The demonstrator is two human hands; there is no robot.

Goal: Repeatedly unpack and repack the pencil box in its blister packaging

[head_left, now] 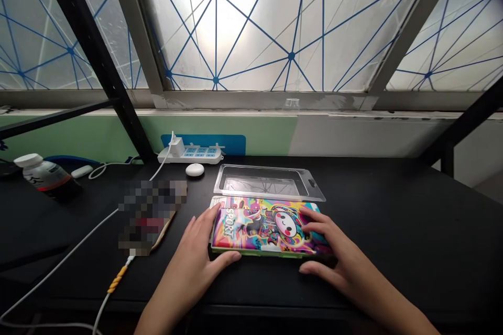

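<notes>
A flat pencil case (255, 233) with a bright cartoon print and the word "SPORT" lies on the black desk (377, 209) in front of me. Around its left end curves my left hand (198, 248), the thumb at the front edge and the fingers along the left side. My right hand (330, 246) has its fingers spread over the right part of the lid, while its thumb stays apart from the case in front. Just behind the case sits a clear plastic tray (267, 182), with a printed strip (271, 202) showing between them.
To the left lies a pixelated object (151, 220) with a white cable (65, 261) nearby. A white power strip (200, 154) and a small white round case (194, 170) are at the back. A bottle (45, 172) stands far left, and black frame bars (94, 52) rise at both sides.
</notes>
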